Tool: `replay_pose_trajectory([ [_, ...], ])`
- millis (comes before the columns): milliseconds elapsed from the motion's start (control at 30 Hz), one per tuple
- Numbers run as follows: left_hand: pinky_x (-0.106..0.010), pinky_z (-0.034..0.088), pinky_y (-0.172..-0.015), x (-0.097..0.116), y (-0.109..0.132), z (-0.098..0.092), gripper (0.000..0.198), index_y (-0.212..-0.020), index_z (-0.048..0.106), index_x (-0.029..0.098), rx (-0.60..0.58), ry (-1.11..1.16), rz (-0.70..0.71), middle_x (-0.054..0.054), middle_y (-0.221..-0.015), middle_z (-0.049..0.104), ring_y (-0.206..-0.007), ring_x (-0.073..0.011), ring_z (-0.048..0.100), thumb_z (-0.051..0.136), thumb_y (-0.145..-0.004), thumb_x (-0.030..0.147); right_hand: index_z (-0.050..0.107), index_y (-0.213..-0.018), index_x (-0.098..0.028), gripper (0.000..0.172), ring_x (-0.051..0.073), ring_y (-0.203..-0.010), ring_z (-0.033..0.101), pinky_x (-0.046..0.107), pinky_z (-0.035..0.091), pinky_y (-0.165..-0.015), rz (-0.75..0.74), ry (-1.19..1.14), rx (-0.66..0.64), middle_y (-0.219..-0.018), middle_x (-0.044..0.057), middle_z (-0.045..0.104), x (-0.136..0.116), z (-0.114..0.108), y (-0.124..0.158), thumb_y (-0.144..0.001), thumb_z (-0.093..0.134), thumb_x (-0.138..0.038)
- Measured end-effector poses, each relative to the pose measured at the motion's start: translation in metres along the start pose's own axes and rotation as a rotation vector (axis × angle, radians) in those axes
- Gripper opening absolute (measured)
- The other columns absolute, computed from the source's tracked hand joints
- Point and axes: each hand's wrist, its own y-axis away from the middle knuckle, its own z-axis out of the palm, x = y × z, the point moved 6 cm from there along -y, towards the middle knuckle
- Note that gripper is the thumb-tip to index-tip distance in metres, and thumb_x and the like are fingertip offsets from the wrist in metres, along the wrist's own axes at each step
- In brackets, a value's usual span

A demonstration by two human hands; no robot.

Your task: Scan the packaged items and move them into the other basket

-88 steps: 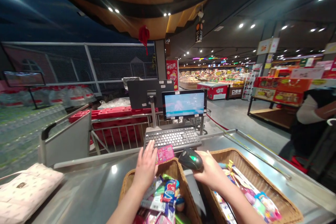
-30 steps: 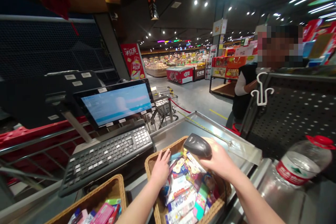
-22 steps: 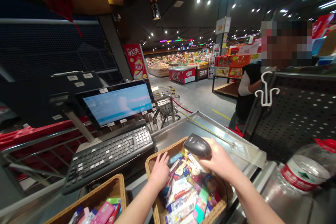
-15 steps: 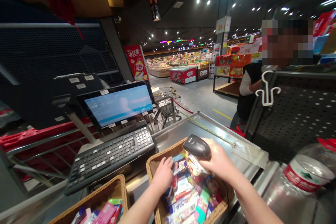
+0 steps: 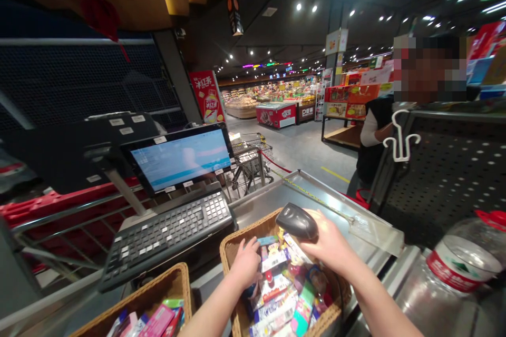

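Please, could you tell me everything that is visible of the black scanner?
The black scanner looks like smooth plastic, with a broad, rounded head. The right hand's grip holds its rear, hiding any handle or trigger. It is held over the far part of a wicker basket, its head pointing toward the picture's left. No lit light shows on it.

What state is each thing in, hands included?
Left hand: inside right basket, grip unclear
Right hand: closed around scanner
Scanner: held over right basket
Screen: lit
Keyboard: untouched
Right basket: holding mixed packets
Left basket: holding packets, partly out of frame
Bottle: capped, contents unclear
White hanger: hanging
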Motion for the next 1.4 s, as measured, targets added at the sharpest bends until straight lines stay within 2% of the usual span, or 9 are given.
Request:
replay_pose_trajectory([
  [200,-0.056,0.010,-0.123,0.006,0.013,-0.027,0.020,-0.093,0.074,0.019,0.195,-0.007,0.007,-0.013,-0.152,0.048,-0.147,-0.0283,0.033,0.060,-0.079,0.023,0.066,-0.118,-0.021,0.049,0.033,-0.119,0.061,0.053,0.042,-0.107,0.007,0.018,0.031,-0.123,0.011,0.069,0.000,-0.003,0.001,-0.068,0.061,-0.019],
  [333,-0.059,0.017,-0.121,0.000,0.033,-0.057,0.012,-0.086,0.069,0.020,0.416,-0.033,-0.014,-0.012,-0.153,0.046,-0.144,-0.0282,0.039,0.059,-0.079,0.018,0.068,-0.112,-0.021,0.042,0.034,-0.116,0.063,0.054,0.042,-0.106,0.001,0.025,0.038,-0.121,0.011,0.070,-0.006,-0.002,0.001,-0.070,0.061,-0.021],
  [467,-0.060,0.020,-0.120,-0.009,0.058,-0.087,0.012,-0.089,0.066,0.021,0.551,-0.127,-0.045,-0.012,-0.152,0.047,-0.144,-0.0299,0.038,0.059,-0.080,0.018,0.068,-0.111,-0.020,0.039,0.033,-0.113,0.064,0.053,0.043,-0.105,-0.020,0.029,0.040,-0.119,0.011,0.071,-0.015,0.003,0.000,-0.073,0.062,-0.024],
  [600,-0.060,0.021,-0.119,-0.019,0.081,-0.116,0.014,-0.088,0.066,0.020,0.630,-0.230,-0.086,-0.014,-0.152,0.047,-0.144,-0.0296,0.039,0.055,-0.081,0.014,0.070,-0.110,-0.021,0.039,0.033,-0.115,0.063,0.054,0.042,-0.106,-0.057,0.047,0.035,-0.122,0.011,0.071,-0.026,0.011,-0.002,-0.071,0.061,-0.021],
  [833,-0.060,0.022,-0.119,-0.037,0.120,-0.155,0.016,-0.086,0.066,0.020,0.717,-0.315,-0.181,-0.014,-0.151,0.048,-0.143,-0.0295,0.039,0.052,-0.084,0.014,0.067,-0.119,-0.017,0.054,0.036,-0.127,0.056,0.058,0.036,-0.111,-0.123,0.083,0.022,-0.125,0.015,0.069,-0.056,0.031,-0.009,-0.066,0.061,-0.018],
  [1000,-0.059,0.020,-0.120,-0.049,0.147,-0.171,0.020,-0.090,0.068,0.020,0.770,-0.340,-0.236,-0.012,-0.151,0.049,-0.143,-0.0288,0.040,0.050,-0.085,0.013,0.070,-0.115,-0.017,0.050,0.035,-0.125,0.057,0.052,0.039,-0.110,-0.186,0.090,0.003,-0.126,0.014,0.069,-0.081,0.047,-0.014,-0.065,0.062,-0.018],
  [1100,-0.059,0.019,-0.120,-0.055,0.161,-0.175,0.022,-0.094,0.068,0.020,0.797,-0.338,-0.255,-0.012,-0.150,0.050,-0.143,-0.0283,0.041,0.049,-0.086,0.013,0.069,-0.116,-0.020,0.049,0.035,-0.126,0.057,0.054,0.037,-0.112,-0.211,0.085,-0.001,-0.127,0.012,0.069,-0.095,0.057,-0.015,-0.067,0.063,-0.020],
  [1233,-0.059,0.018,-0.120,-0.066,0.180,-0.177,0.021,-0.094,0.068,0.020,0.825,-0.341,-0.298,-0.013,-0.151,0.048,-0.142,-0.0295,0.042,0.051,-0.085,0.013,0.069,-0.116,-0.023,0.048,0.035,-0.126,0.057,0.058,0.033,-0.114,-0.209,0.059,-0.039,-0.128,0.011,0.068,-0.111,0.074,-0.010,-0.068,0.065,-0.021],
  [1400,-0.060,0.021,-0.119,-0.078,0.203,-0.175,0.018,-0.094,0.068,0.019,0.859,-0.352,-0.323,-0.014,-0.149,0.050,-0.140,-0.0312,0.044,0.055,-0.083,0.013,0.070,-0.111,-0.020,0.048,0.036,-0.126,0.057,0.059,0.031,-0.115,-0.192,0.084,-0.086,-0.125,0.013,0.069,-0.122,0.095,-0.002,-0.064,0.064,-0.016],
])
